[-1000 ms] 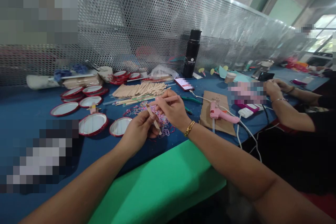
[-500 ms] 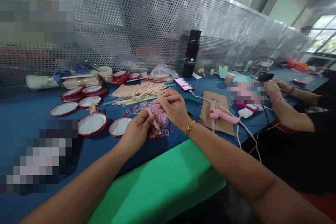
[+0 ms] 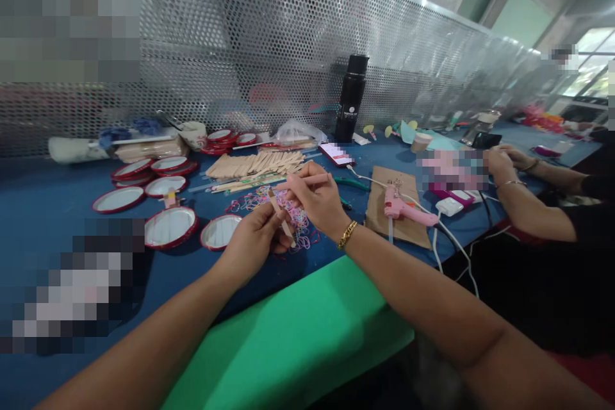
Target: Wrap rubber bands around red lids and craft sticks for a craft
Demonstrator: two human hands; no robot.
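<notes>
Pinching a wooden stick (image 3: 287,230), probably light, stiff and snappable, best held mid-length, is the left hand (image 3: 254,230); the right hand (image 3: 317,204) grips a pink pen (image 3: 314,179).

Behind the black flask (image 3: 352,99), the perforated panel (image 3: 216,32) is gleaming like bare metal. The flask itself is showing a smooth, dark coat with a faint sheen. In front of it, the stick (image 3: 287,229) in the left hand (image 3: 254,230) is looking like pale, matt wood, and the pink pen (image 3: 310,180) in the right hand (image 3: 319,202) is looking smooth. Left of the flask, the piled sticks (image 3: 254,165) are showing bare, dull wood, while the round lids (image 3: 170,225) are reflecting light off white insides and glossy red rims. Right of the flask, the glue gun (image 3: 408,210) is showing smooth pink plastic over matt brown cardboard (image 3: 377,205).
</notes>
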